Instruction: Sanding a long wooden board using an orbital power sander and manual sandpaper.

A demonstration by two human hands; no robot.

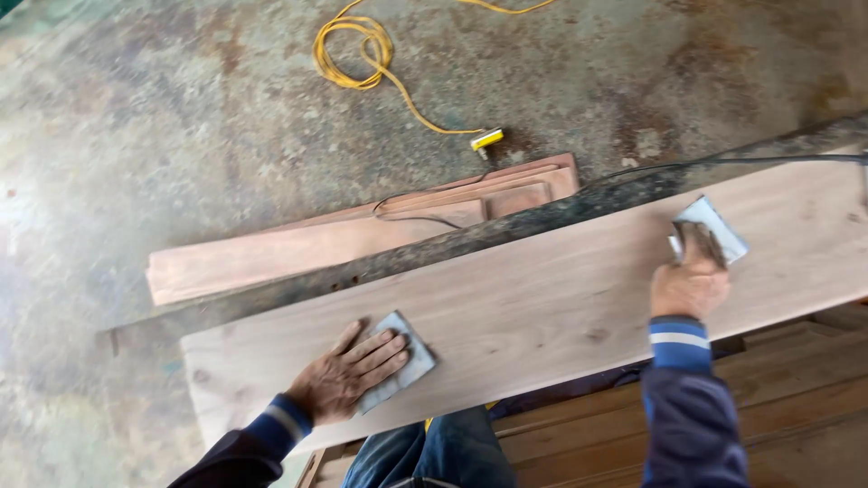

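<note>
Step in hand, by the look of it: hand-sanding of the broad face of a long pale plank [542, 289], both hands at work

Left hand [348, 375]: palm down, fingers spread flat and unclenched, pressing a grey sheet of sandpaper [402, 366] against the near-left part of the plank; sheet held by pressure, not pinched

Right hand [692, 280]: fingers curled over a second grey sandpaper sheet [714, 226], pressing it to the plank towards the right end; corners of the sheet showing past the fingertips

Plank: smooth, light, faint grain and a few small knots; lying aslant across the view, above the knees in blue jeans [434, 452]; far edge dark, rough and bark-like

Next move, as a judgement: calls for even downward pressure and strokes along the grain, with both sheets kept flat

Beyond the plank: stack of reddish boards [271, 253] on a stained, mottled concrete floor [136, 117]; coiled yellow cord [362, 54] with a yellow end piece; thin black cable [723, 163] running along the far edge

Below right: slatted brown timber [796, 398]
</note>
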